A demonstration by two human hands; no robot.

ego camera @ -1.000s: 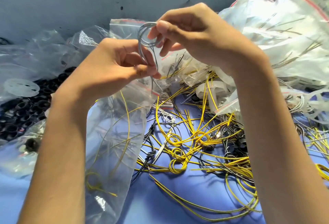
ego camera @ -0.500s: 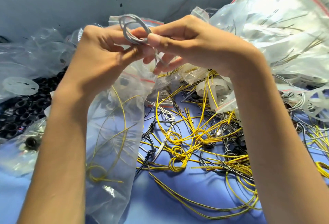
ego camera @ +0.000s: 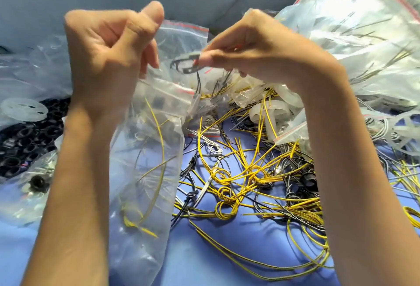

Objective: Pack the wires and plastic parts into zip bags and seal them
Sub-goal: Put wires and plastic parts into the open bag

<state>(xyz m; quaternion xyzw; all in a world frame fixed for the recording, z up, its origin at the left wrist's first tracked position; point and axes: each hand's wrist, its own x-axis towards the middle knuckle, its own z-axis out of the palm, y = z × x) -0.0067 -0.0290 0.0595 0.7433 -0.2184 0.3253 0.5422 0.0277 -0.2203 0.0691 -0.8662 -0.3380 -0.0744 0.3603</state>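
Up high, the left hand [ego camera: 106, 58] grips the top edge of a clear zip bag [ego camera: 147, 194]; the bag hangs down toward 6 o'clock with a yellow wire [ego camera: 161, 149] inside; the right hand [ego camera: 261, 54] pinches a small grey wire coil [ego camera: 185, 67] at its 9 o'clock, by the bag's mouth; loose wires [ego camera: 227, 204] lie on the blue table [ego camera: 227, 256] at the bag's 3 o'clock.

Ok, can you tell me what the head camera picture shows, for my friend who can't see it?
A person's right hand pinches a grey wire coil by the mouth of a clear zip bag held by the left hand. Below lie tangled yellow wires on a blue table.
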